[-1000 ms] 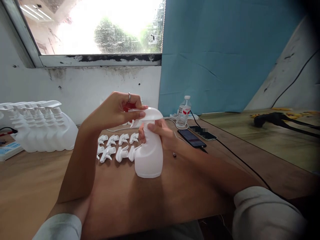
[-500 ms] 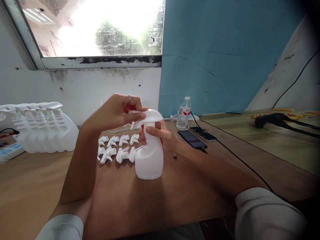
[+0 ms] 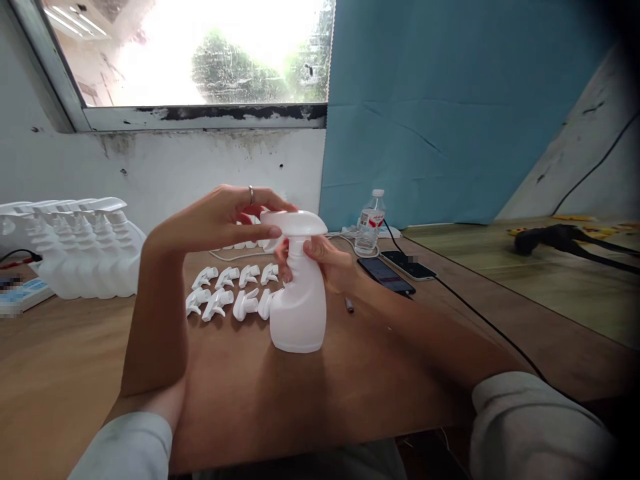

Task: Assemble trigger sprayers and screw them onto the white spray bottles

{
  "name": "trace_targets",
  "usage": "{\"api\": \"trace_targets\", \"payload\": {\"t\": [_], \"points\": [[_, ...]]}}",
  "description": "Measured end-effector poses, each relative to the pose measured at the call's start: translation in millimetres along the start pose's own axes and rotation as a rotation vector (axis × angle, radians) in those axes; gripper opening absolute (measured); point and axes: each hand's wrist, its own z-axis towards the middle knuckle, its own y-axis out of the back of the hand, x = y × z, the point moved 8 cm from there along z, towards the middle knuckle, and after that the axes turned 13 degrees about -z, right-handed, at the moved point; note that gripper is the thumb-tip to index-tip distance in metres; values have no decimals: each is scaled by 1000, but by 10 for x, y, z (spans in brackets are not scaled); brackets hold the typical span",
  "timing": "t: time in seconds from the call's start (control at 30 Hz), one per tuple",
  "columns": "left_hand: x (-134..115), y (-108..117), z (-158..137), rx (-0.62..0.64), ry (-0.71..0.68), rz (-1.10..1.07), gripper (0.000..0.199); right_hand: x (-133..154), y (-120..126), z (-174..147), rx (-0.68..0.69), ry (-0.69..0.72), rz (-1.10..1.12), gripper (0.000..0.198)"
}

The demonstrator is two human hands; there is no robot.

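Well inside the table edge [image 3: 310,447], fingers [image 3: 315,251] hold the bottle [image 3: 299,317].

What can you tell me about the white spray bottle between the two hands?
The spray bottle looks like slightly translucent white plastic, with a broad lower body, a narrower curved neck and a glossy, rounded spray head on top. No label shows. It stands upright on the brown table. The right hand grips its neck, while the left hand touches the head's left end with thumb and fingers. Whether the head is fully fastened cannot be told.
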Motion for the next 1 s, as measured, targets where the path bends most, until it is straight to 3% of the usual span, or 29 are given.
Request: {"api": "trace_targets", "payload": {"t": [0.07, 0.13, 0.2, 0.33, 0.43, 0.6, 0.73, 0.8, 0.9, 1.0], "points": [[96, 109, -86, 41, 43, 39, 54, -13, -1, 7, 36, -65, -82, 40], [224, 297, -211, 2, 126, 78, 62, -33, -2, 6, 56, -138, -152, 38], [383, 448, -365, 3, 267, 121, 61, -31, 1, 5, 44, -176, -189, 32], [698, 533, -684, 172, 622, 165, 60, -8, 22, 5, -24, -184, -229, 23], [784, 619, -741, 129, 695, 197, 64, -10, -12, 3, 8, -182, -235, 27], [678, 514, -522, 102, 506, 208, 55, 37, -78, 0, 35, -142, -172, 12], [307, 243, -198, 62, 169, 164, 48, 20, -131, 4, 71, -175, -162, 36], [128, 96, -55, 37, 32, 164, 43, -7, -125, 4, 78, -201, -163, 38], [-5, -79, 81, 51, -49, 191, 32, -35, -77, -5, 85, -229, -195, 38], [-44, -12, 42, 1, -56, 169, 26, -24, -12, -27, 133, -247, -327, 49]]}}
